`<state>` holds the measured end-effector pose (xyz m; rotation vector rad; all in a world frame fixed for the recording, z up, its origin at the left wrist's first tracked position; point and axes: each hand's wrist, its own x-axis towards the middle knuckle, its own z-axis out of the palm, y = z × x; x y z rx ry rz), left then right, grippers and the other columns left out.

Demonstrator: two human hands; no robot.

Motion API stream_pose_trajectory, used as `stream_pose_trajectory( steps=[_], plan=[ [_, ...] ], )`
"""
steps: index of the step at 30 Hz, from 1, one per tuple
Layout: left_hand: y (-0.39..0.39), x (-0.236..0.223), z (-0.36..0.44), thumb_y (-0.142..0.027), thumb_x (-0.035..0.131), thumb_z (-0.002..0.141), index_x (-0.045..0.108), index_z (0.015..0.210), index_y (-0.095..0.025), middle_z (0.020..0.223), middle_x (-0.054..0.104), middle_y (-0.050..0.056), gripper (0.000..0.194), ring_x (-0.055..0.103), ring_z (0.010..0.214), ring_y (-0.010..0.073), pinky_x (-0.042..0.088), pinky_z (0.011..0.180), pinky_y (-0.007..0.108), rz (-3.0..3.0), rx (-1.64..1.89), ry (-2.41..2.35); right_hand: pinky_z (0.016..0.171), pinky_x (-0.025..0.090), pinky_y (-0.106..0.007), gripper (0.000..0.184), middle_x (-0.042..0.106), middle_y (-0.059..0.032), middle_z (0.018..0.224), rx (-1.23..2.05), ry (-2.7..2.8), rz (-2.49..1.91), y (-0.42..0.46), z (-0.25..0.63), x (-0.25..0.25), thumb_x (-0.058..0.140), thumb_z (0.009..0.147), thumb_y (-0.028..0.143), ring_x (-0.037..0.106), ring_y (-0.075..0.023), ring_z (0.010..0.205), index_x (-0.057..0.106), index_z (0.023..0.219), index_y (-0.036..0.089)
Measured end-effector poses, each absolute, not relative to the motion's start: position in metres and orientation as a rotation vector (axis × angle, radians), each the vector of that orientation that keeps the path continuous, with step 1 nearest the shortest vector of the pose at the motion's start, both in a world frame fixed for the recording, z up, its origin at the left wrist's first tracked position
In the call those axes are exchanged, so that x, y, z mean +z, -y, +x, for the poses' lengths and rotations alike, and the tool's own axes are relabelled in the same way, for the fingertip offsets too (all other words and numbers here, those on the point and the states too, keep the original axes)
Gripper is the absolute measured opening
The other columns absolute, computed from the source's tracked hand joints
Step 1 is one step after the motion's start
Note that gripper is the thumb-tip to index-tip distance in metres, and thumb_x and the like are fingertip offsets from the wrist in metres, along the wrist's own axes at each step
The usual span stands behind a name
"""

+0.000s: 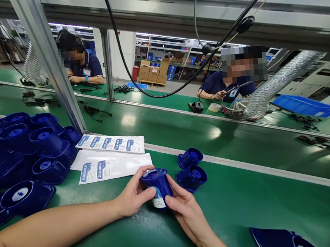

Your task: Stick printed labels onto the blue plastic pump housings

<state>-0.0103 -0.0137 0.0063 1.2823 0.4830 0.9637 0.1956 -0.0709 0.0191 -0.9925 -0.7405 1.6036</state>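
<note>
Both hands grip a dark blue plastic horn housing (164,182), held upright just above the green bench. A blue and white label (160,202) lies on its side. My left hand (136,190) wraps the left side, thumb pressed on the label. My right hand (184,205) holds the right side, its thumb by the label's right edge. Behind the right hand stand two similar blue housings (192,176). Sheets of blue and white labels (128,166) lie beyond my left hand; the front sheet has two labels left at its left end.
Many blue housings (43,140) are heaped at the left. Another blue housing (274,238) lies at the lower right. A metal post (53,60) rises behind the label sheets. Across the bench sit two co-workers (92,70), with cables, a silver duct (282,84) and a blue tray (306,104).
</note>
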Motion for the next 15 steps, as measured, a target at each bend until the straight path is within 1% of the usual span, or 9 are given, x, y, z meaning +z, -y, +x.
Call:
stream_pose_trajectory(
  steps=[3,7,11,13,15],
  plan=[
    [0.016,0.004,-0.008,-0.049,0.076,0.098,0.046,0.151,-0.025,0.143,0.058,0.014,0.065,0.057,0.132,0.0312,0.044,0.118,0.052,1.237,0.981,-0.513,0.121,0.049,-0.056,0.066,0.078,-0.006,0.138,1.587,0.703,-1.018,0.072,0.191,0.013,0.103,0.073,0.032,0.076,-0.0318,0.125,0.078,0.134,0.037],
    [0.018,0.003,-0.007,-0.053,0.075,0.097,0.042,0.151,-0.024,0.142,0.059,0.015,0.069,0.058,0.13,0.0308,0.046,0.116,0.054,1.177,0.968,-0.559,0.117,0.055,-0.052,0.069,0.078,-0.0045,0.139,1.524,0.715,-1.087,0.075,0.185,0.007,0.103,0.073,0.032,0.077,-0.0299,0.123,0.076,0.136,0.038],
    [0.022,0.005,-0.006,-0.055,0.075,0.097,0.038,0.154,-0.024,0.145,0.057,0.017,0.074,0.057,0.132,0.0308,0.045,0.118,0.054,1.184,0.95,-0.583,0.113,0.059,-0.051,0.072,0.081,-0.0047,0.133,1.492,0.715,-1.118,0.078,0.183,0.004,0.103,0.074,0.032,0.078,-0.0304,0.119,0.074,0.139,0.035],
    [0.024,0.006,-0.006,-0.053,0.078,0.095,0.034,0.158,-0.025,0.148,0.055,0.018,0.082,0.057,0.133,0.0309,0.046,0.116,0.053,1.183,0.935,-0.588,0.112,0.06,-0.052,0.072,0.082,-0.0054,0.13,1.487,0.719,-1.112,0.077,0.184,0.005,0.104,0.073,0.031,0.079,-0.031,0.116,0.075,0.138,0.034],
    [0.024,0.006,-0.006,-0.052,0.083,0.092,0.024,0.164,-0.027,0.147,0.055,0.02,0.096,0.061,0.127,0.0304,0.051,0.109,0.051,1.154,0.903,-0.581,0.111,0.061,-0.052,0.07,0.082,-0.0065,0.13,1.485,0.717,-1.093,0.075,0.185,0.006,0.105,0.071,0.031,0.081,-0.0311,0.114,0.077,0.135,0.034]
  ],
)
